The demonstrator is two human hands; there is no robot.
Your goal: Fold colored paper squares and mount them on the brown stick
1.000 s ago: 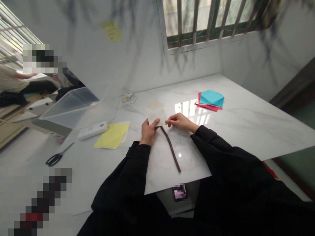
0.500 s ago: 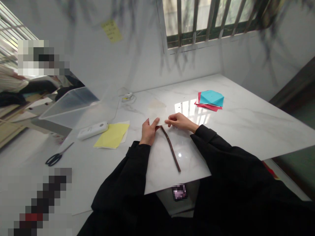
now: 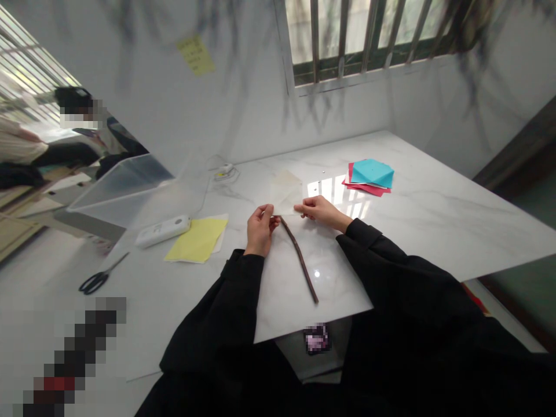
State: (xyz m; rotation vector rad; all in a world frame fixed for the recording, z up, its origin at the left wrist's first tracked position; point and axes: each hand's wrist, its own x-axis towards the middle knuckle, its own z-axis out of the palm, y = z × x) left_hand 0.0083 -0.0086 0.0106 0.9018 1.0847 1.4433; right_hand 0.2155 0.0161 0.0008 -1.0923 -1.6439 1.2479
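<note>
A pale cream sheet of paper (image 3: 286,192) with an angled top edge is held up over the middle of the white marbled table. My left hand (image 3: 259,230) pinches its lower left corner, thumb on top and fingers curled. At the lower right corner, my right hand (image 3: 322,212) grips the sheet between thumb and forefinger. A thin dark brown stick (image 3: 300,259) lies on the table below the paper, its upper end close to my left fingertips. Whether the stick touches the paper or my fingers, I cannot tell.
Blue paper (image 3: 372,174) tops a stack of folded red paper at the right. To the left lie yellow paper (image 3: 197,238), a white oblong device (image 3: 163,230) and black-handled scissors (image 3: 94,282). Behind them stands a clear plastic bin (image 3: 124,191). A person (image 3: 78,124) is at the far left.
The paper has shifted slightly right and shows more of its surface. My left thumb has drawn back to the left corner, while my right hand has barely moved. The stick stays put.
</note>
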